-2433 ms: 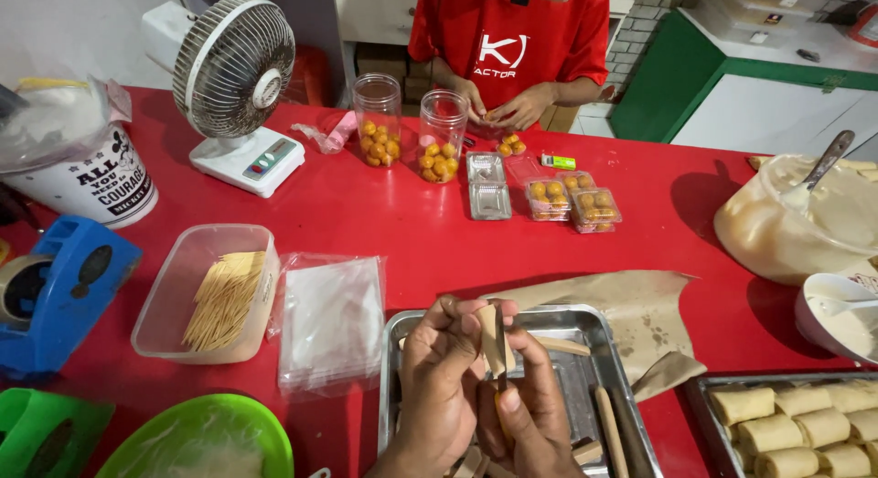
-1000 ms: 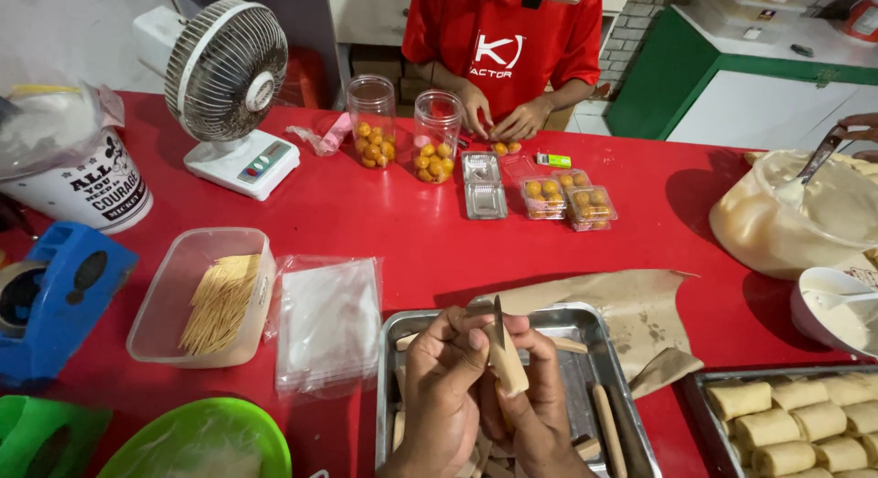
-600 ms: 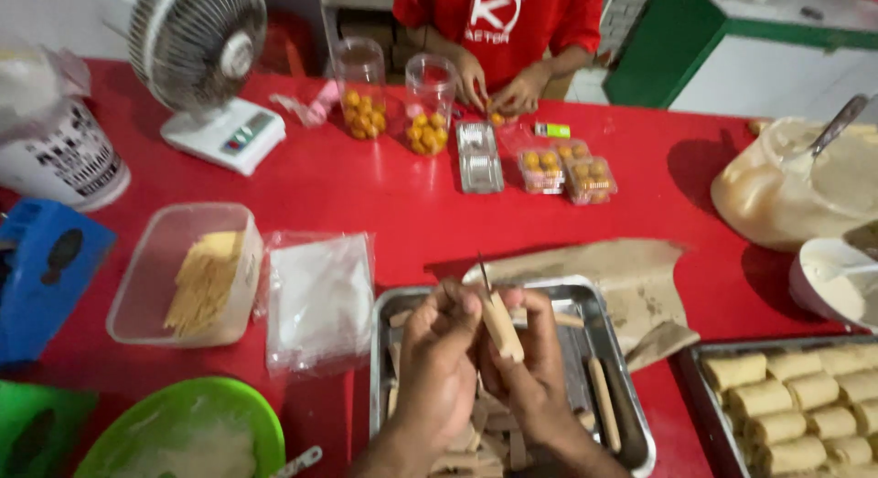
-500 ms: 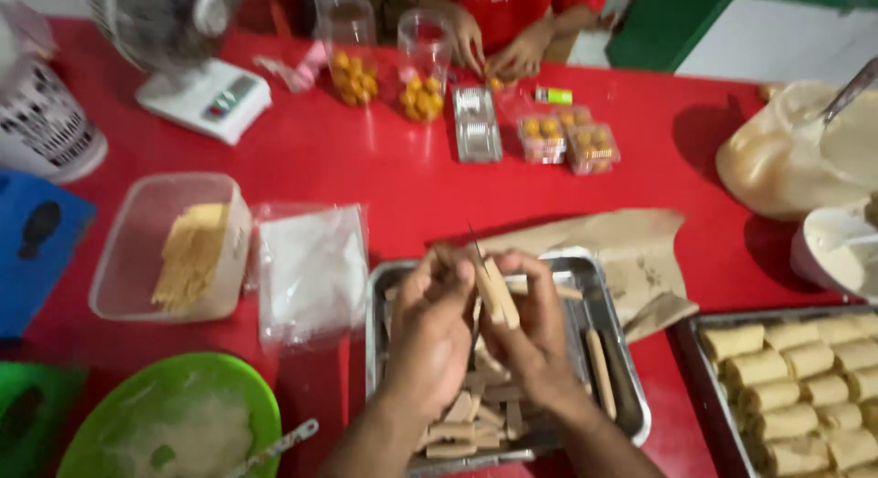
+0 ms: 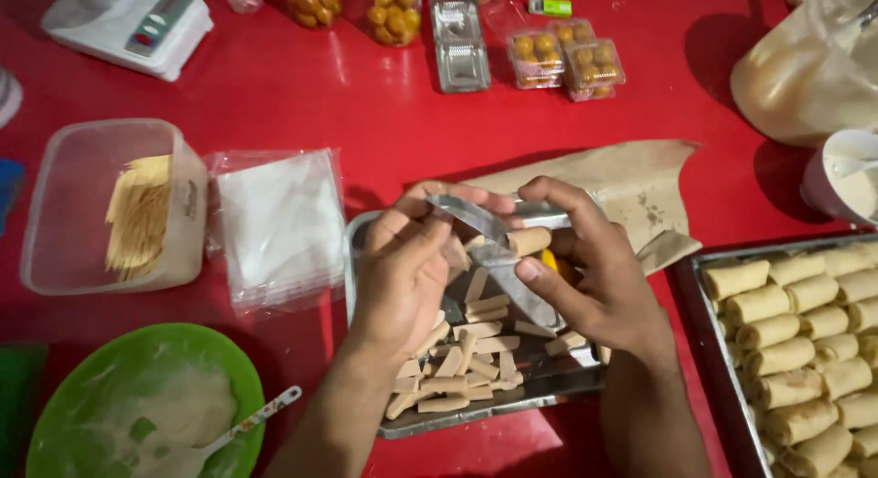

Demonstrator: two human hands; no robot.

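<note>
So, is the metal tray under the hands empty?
No, the metal tray holds a heap of cut sausage pieces, lying below the left hand and the right hand.

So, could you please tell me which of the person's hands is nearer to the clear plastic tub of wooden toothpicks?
Left. The left hand is over the steel tray, closer to the toothpick tub; the right hand sits farther right, holding the knife.

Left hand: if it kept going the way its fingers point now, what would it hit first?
The left hand points up and right. It would probably first meet the knife blade and the sausage piece held in the right hand. Depth is hard to judge.
</note>
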